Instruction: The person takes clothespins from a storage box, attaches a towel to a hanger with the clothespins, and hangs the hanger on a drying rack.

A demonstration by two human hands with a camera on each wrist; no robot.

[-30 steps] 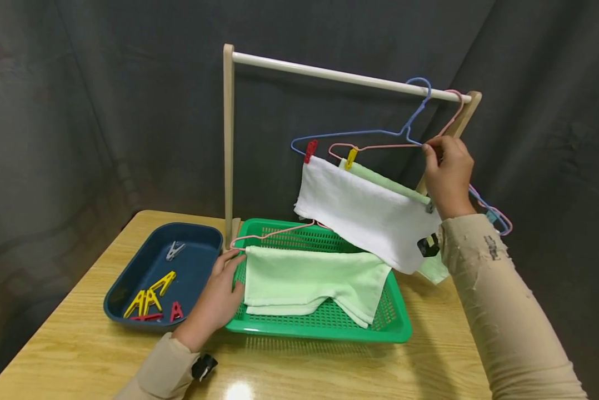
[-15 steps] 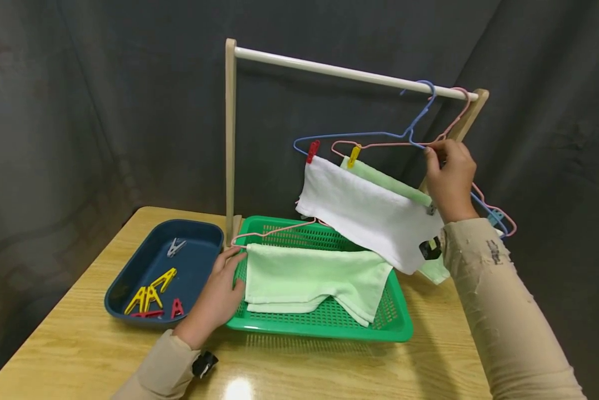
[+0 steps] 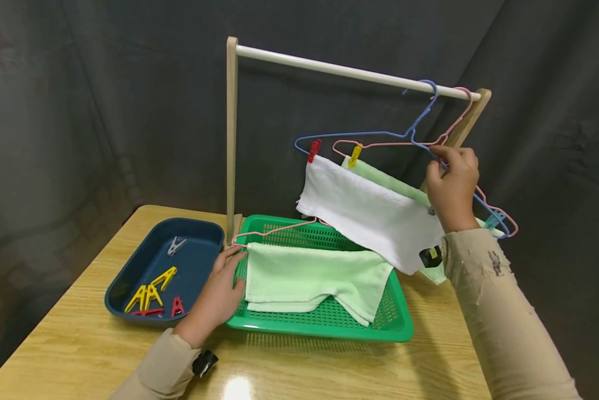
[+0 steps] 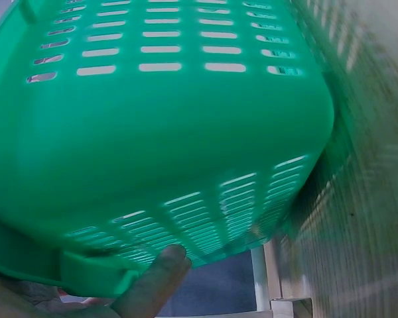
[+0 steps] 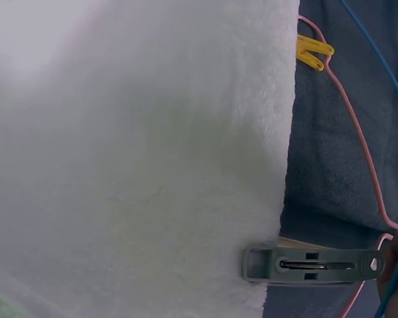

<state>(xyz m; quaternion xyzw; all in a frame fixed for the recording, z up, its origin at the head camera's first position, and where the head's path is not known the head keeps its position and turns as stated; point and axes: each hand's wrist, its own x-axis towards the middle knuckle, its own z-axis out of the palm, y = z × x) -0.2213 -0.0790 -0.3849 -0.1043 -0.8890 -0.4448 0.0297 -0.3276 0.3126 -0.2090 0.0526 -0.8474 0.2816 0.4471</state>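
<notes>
Blue hanger [image 3: 369, 133]: hooked over white bar [image 3: 324, 68] nr its R end, just L of a hung pink hanger [image 3: 389, 144]; tilts R side low.
White towel [image 3: 367, 214]: hangs off it; red peg [image 3: 314, 151] at L, grey peg [image 5: 318, 265] twd R.
Risk: a hard tug cld skid the hook along; weak peg bite cld drop towel.
R hand [image 3: 453, 180]: fingers curled round hanger's R arm, thumb tip apart from index.
L hand [image 3: 221, 294]: on L rim of green basket [image 3: 319, 332]; can't tell if gripping.
</notes>
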